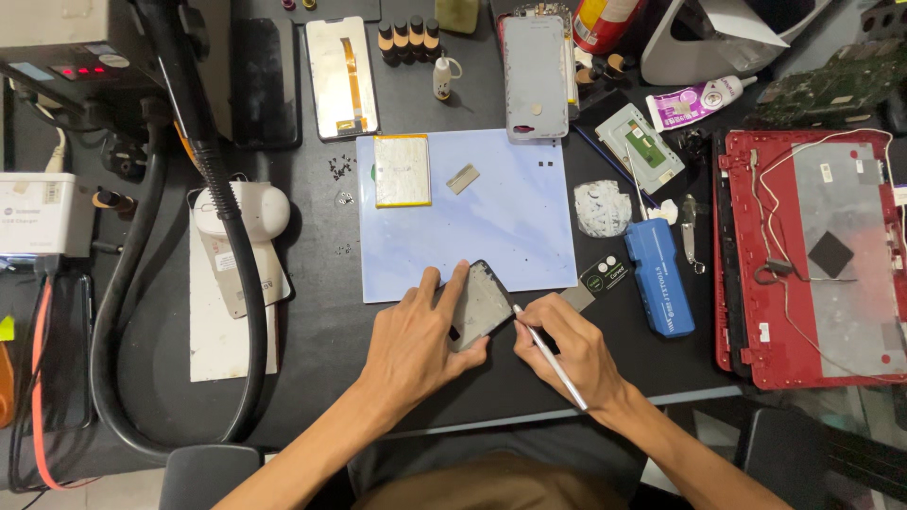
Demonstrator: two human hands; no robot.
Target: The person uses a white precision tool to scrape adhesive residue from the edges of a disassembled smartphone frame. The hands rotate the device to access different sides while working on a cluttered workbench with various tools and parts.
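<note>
- The left hand [411, 342] covers the near-left part of the dark phone frame [482, 304] it grips.
- The tip of the silver tool [551, 356] in the right hand [572, 351] is too small to make out.
- Right of the grip, the red laptop shell [808, 260] is cut off at the picture's edge.

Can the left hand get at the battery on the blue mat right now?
Probably not without letting go: the left hand is holding the phone frame at the mat's near edge. The battery lies uncovered at the far left corner, with nothing in between.
</note>
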